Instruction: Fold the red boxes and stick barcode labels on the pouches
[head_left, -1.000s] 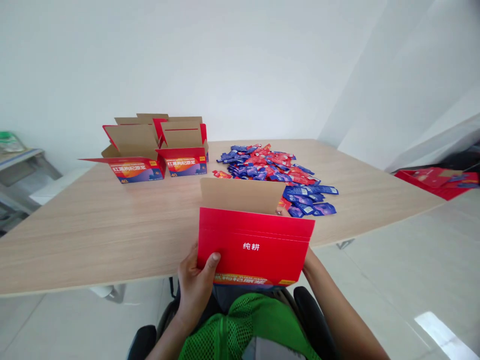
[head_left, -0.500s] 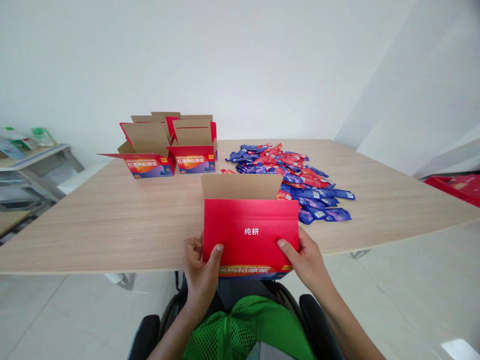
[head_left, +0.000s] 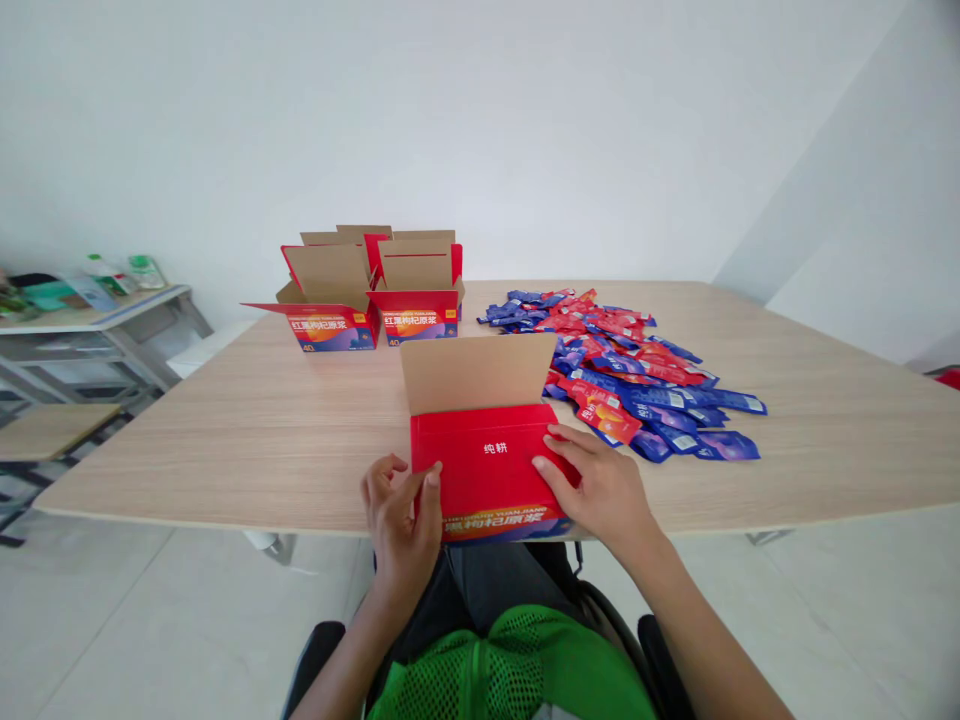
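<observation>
A red cardboard box (head_left: 487, 470) with white lettering on its front flap is at the near edge of the table, directly before me. Its brown rear flap (head_left: 480, 372) stands up behind the red one. My left hand (head_left: 401, 510) grips the box's left side, thumb and forefinger pinching near the flap's edge. On the right side, my right hand (head_left: 600, 485) holds the box, with its thumb on the red flap and fingers at the upper right corner. The inside of the box is hidden from me.
Several open red boxes (head_left: 420, 322) stand at the back left of the wooden table (head_left: 300, 430). A spread pile of red and blue sachets (head_left: 637, 370) lies right of centre. Further left, a side shelf (head_left: 112, 312) carries bottles and other items.
My right hand has moved up to the flap's upper right corner. The red flap now lies flatter, and the brown flap shows taller. My view has turned somewhat left.
</observation>
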